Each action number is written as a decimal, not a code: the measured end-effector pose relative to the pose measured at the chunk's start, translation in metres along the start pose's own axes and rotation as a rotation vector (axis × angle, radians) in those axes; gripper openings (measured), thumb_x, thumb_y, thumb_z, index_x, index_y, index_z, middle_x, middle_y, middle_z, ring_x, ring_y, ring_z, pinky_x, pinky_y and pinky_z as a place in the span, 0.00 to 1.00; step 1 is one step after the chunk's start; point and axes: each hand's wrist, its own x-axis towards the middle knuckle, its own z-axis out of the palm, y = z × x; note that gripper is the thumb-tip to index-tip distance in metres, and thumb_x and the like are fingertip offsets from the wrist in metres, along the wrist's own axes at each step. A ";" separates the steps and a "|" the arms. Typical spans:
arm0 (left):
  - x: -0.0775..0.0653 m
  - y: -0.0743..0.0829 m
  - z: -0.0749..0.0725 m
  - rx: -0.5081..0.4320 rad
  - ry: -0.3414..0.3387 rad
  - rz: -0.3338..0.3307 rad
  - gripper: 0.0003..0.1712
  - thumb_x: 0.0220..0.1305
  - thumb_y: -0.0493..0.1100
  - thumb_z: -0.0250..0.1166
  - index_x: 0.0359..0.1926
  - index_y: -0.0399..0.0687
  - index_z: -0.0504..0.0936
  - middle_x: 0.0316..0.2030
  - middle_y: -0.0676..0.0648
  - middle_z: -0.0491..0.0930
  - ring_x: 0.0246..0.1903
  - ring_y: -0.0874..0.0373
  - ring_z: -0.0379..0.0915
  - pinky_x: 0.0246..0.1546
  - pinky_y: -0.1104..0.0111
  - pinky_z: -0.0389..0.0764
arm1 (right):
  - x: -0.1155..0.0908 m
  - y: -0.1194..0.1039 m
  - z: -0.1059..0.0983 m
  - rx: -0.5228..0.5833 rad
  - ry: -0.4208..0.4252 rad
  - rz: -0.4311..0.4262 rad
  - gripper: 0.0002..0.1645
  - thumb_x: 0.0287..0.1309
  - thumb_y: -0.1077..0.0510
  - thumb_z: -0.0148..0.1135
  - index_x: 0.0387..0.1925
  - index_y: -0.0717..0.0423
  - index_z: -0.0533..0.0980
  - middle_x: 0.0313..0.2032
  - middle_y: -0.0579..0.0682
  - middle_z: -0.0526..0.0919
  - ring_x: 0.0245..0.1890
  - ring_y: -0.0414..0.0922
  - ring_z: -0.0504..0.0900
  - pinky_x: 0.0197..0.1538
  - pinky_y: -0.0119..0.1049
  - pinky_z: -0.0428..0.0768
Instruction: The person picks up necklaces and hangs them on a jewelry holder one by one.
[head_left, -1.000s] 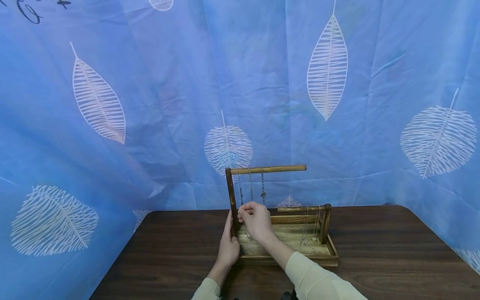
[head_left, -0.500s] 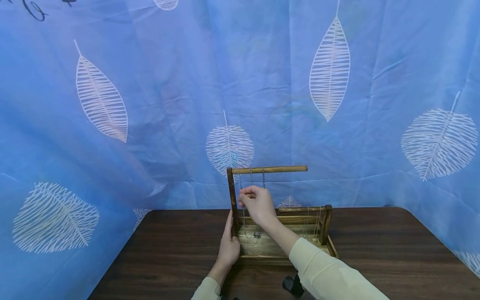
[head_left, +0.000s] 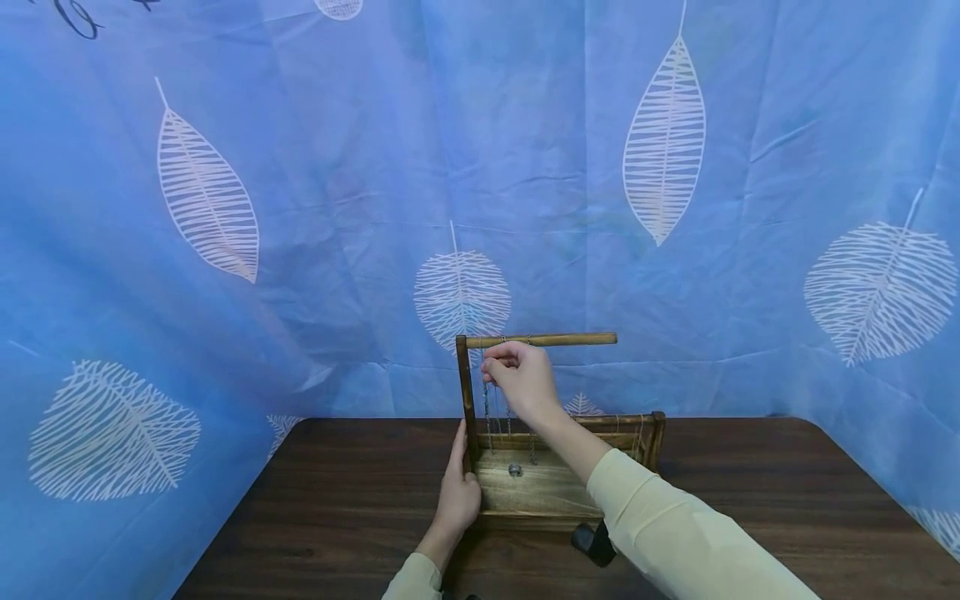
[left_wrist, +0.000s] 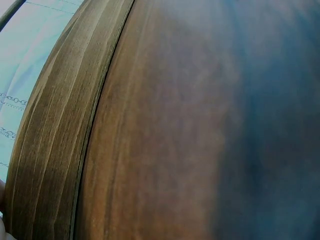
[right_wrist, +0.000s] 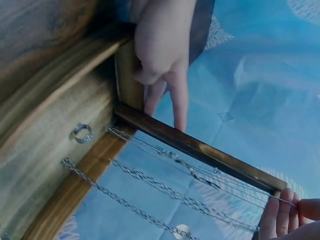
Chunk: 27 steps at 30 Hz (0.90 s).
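A wooden jewelry stand (head_left: 465,392) has a tall left post and a top bar (head_left: 577,339). Just under that bar my right hand (head_left: 527,379) pinches a thin necklace (right_wrist: 289,203) between thumb and fingers. Other silver chains (right_wrist: 112,201) hang from the bar, partly behind the hand in the head view. My left hand (head_left: 456,500) rests against the stand's left end, fingers straight beside the post. In the right wrist view, the left hand (right_wrist: 165,55) shows two extended fingers by the post. A silver ring (right_wrist: 82,133) sits on the tray floor (right_wrist: 37,162).
A shorter post (head_left: 657,433) at the stand's right end carries a low bar with thin chains. Below the right forearm is a black device (head_left: 592,543). The dark wood table (head_left: 330,500) ends at a blue cloth (head_left: 352,167) with white leaf prints.
My right hand has risen from halfway down the chains to just below the top bar, raising the necklace. The ring has come into sight beneath it. My left hand stays in place.
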 end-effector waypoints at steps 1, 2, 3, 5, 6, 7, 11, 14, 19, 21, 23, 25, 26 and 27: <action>0.000 0.000 0.000 -0.001 -0.001 0.002 0.54 0.63 0.19 0.38 0.81 0.70 0.42 0.78 0.37 0.46 0.73 0.39 0.48 0.40 0.55 0.71 | 0.001 -0.002 -0.001 0.000 0.001 -0.006 0.08 0.67 0.67 0.61 0.44 0.65 0.83 0.37 0.60 0.85 0.38 0.55 0.86 0.43 0.36 0.83; 0.000 0.001 0.000 0.000 0.000 0.006 0.54 0.63 0.19 0.38 0.81 0.70 0.42 0.78 0.37 0.46 0.73 0.39 0.48 0.39 0.56 0.71 | 0.002 -0.003 -0.002 -0.003 0.003 -0.012 0.08 0.67 0.67 0.61 0.44 0.66 0.83 0.37 0.60 0.85 0.38 0.55 0.87 0.43 0.36 0.83; 0.000 0.001 0.000 0.001 0.001 0.010 0.54 0.63 0.19 0.37 0.81 0.69 0.42 0.78 0.37 0.46 0.73 0.39 0.48 0.39 0.55 0.71 | 0.003 -0.005 -0.004 0.001 0.005 -0.015 0.08 0.67 0.67 0.60 0.44 0.66 0.82 0.37 0.59 0.85 0.38 0.55 0.87 0.44 0.37 0.84; -0.001 0.001 0.001 0.007 0.002 0.015 0.54 0.63 0.19 0.37 0.81 0.69 0.42 0.78 0.38 0.45 0.74 0.38 0.46 0.41 0.55 0.70 | 0.005 -0.009 -0.006 -0.003 0.013 -0.019 0.09 0.67 0.67 0.61 0.45 0.66 0.83 0.36 0.58 0.86 0.38 0.54 0.87 0.45 0.40 0.84; -0.001 0.001 0.001 0.014 0.006 0.023 0.54 0.63 0.18 0.37 0.81 0.67 0.42 0.78 0.37 0.46 0.74 0.38 0.45 0.45 0.53 0.69 | 0.006 -0.011 -0.007 -0.007 0.015 -0.023 0.09 0.67 0.66 0.61 0.45 0.67 0.83 0.37 0.58 0.86 0.38 0.54 0.87 0.46 0.42 0.84; -0.001 0.001 0.001 0.020 0.009 0.025 0.54 0.63 0.18 0.37 0.81 0.67 0.42 0.78 0.37 0.46 0.74 0.38 0.44 0.48 0.52 0.67 | 0.007 -0.013 -0.009 -0.014 0.017 -0.026 0.10 0.67 0.66 0.61 0.45 0.67 0.83 0.37 0.58 0.86 0.38 0.52 0.87 0.46 0.43 0.83; 0.000 0.001 0.001 0.025 0.009 0.024 0.53 0.63 0.19 0.37 0.81 0.67 0.42 0.78 0.37 0.46 0.74 0.39 0.45 0.44 0.53 0.68 | 0.011 -0.020 -0.013 -0.019 0.021 -0.035 0.09 0.67 0.66 0.61 0.45 0.65 0.83 0.38 0.60 0.86 0.36 0.48 0.87 0.48 0.47 0.83; 0.000 0.000 0.001 0.026 0.007 0.018 0.53 0.64 0.19 0.37 0.81 0.67 0.41 0.78 0.38 0.45 0.75 0.39 0.44 0.44 0.54 0.68 | 0.012 -0.025 -0.015 -0.022 0.022 -0.049 0.09 0.67 0.66 0.61 0.45 0.65 0.83 0.39 0.62 0.86 0.35 0.46 0.87 0.48 0.46 0.83; -0.001 -0.001 0.001 0.019 0.003 0.021 0.53 0.63 0.18 0.37 0.81 0.67 0.41 0.78 0.38 0.45 0.75 0.38 0.43 0.32 0.58 0.69 | 0.013 -0.033 -0.016 -0.035 0.020 -0.054 0.09 0.67 0.64 0.62 0.45 0.63 0.84 0.39 0.60 0.86 0.37 0.51 0.87 0.47 0.42 0.83; -0.001 -0.001 0.001 0.016 0.004 0.032 0.54 0.63 0.18 0.37 0.81 0.66 0.42 0.78 0.37 0.45 0.75 0.38 0.43 0.30 0.58 0.69 | 0.013 -0.037 -0.016 -0.034 0.016 -0.054 0.09 0.67 0.64 0.61 0.45 0.63 0.83 0.39 0.60 0.86 0.39 0.53 0.87 0.46 0.39 0.83; -0.001 -0.001 0.001 0.019 0.008 0.042 0.54 0.62 0.17 0.37 0.81 0.65 0.42 0.78 0.36 0.45 0.75 0.37 0.42 0.38 0.56 0.70 | 0.014 -0.039 -0.016 -0.029 0.011 -0.061 0.09 0.67 0.65 0.61 0.46 0.64 0.83 0.40 0.62 0.86 0.40 0.55 0.86 0.46 0.38 0.83; -0.002 0.000 0.002 0.020 0.013 0.050 0.54 0.62 0.17 0.37 0.81 0.65 0.43 0.78 0.36 0.46 0.75 0.36 0.40 0.46 0.54 0.68 | 0.015 -0.041 -0.016 -0.025 0.009 -0.064 0.09 0.67 0.65 0.61 0.45 0.64 0.83 0.40 0.63 0.86 0.40 0.56 0.86 0.46 0.37 0.83; -0.002 0.000 0.002 0.022 0.015 0.053 0.54 0.61 0.17 0.37 0.81 0.65 0.43 0.78 0.36 0.46 0.75 0.36 0.39 0.49 0.53 0.66 | 0.015 -0.042 -0.016 -0.026 0.009 -0.065 0.09 0.67 0.65 0.61 0.45 0.64 0.83 0.40 0.64 0.85 0.40 0.56 0.86 0.45 0.37 0.83; -0.002 0.000 0.002 0.022 0.015 0.057 0.54 0.61 0.17 0.38 0.82 0.64 0.43 0.77 0.35 0.46 0.75 0.35 0.39 0.48 0.52 0.66 | 0.015 -0.043 -0.016 -0.025 0.008 -0.066 0.09 0.67 0.65 0.62 0.45 0.64 0.83 0.40 0.64 0.85 0.41 0.56 0.86 0.45 0.38 0.83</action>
